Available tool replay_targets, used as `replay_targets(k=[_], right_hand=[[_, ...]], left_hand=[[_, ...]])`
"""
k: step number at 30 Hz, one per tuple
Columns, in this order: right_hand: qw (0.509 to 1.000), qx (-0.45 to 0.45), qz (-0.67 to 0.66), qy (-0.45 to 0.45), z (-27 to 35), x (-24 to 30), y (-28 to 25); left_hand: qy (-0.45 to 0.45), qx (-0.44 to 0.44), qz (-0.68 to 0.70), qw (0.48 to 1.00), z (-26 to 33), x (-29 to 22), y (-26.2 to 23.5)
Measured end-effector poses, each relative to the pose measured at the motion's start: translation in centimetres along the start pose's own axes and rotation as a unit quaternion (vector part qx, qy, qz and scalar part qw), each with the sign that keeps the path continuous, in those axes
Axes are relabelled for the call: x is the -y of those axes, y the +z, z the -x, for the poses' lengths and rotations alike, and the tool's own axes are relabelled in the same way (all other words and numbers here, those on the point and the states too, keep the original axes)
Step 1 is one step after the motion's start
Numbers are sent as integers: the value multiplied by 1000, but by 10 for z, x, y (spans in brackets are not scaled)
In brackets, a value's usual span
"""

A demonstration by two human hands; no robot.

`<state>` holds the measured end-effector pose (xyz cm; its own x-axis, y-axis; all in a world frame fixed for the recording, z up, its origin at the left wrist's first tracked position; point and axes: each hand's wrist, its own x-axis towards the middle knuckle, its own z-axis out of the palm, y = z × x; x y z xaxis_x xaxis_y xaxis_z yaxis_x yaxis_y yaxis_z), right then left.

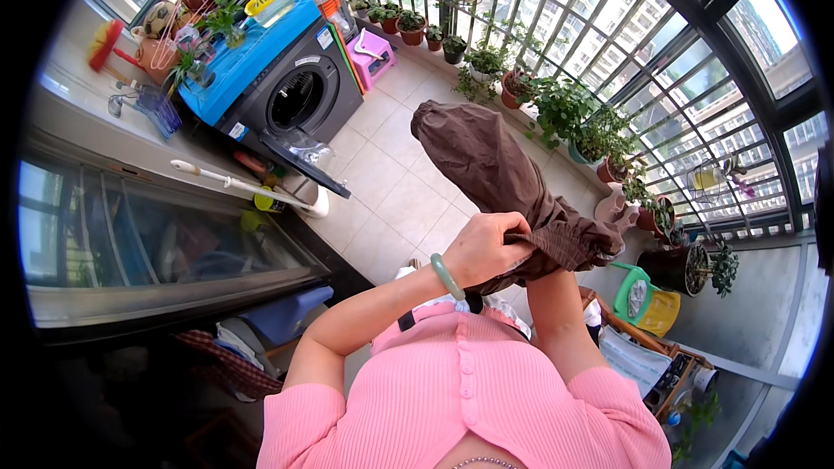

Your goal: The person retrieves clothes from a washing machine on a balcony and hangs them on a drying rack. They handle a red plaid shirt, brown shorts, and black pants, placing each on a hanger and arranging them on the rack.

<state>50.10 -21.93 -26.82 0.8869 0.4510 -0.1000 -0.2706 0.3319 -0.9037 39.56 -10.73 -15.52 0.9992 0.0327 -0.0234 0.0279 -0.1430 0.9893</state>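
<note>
Brown trousers (486,161) hang bunched in front of my chest, one leg stretching out toward the far left over the floor. My left hand (486,250), below a green bangle (446,278), is closed on the gathered waistband edge. From the right, my right forearm (556,308) goes into the waist opening. The cloth covers my right hand, so its fingers are hidden.
At far left stands a grey front-loading washing machine (300,97), its door (304,156) swung open. A pink stool (372,56) is beside it. Potted plants (569,113) line the barred window. A white-handled mop (243,184) leans at left; a green-and-yellow chair (643,300) stands right.
</note>
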Motion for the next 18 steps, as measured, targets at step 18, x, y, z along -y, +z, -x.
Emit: replay_targets(k=[18], right_hand=[[996,64,47,35,11,-16,16]], left_hand=[[-65,39,140,987,3,4,24]])
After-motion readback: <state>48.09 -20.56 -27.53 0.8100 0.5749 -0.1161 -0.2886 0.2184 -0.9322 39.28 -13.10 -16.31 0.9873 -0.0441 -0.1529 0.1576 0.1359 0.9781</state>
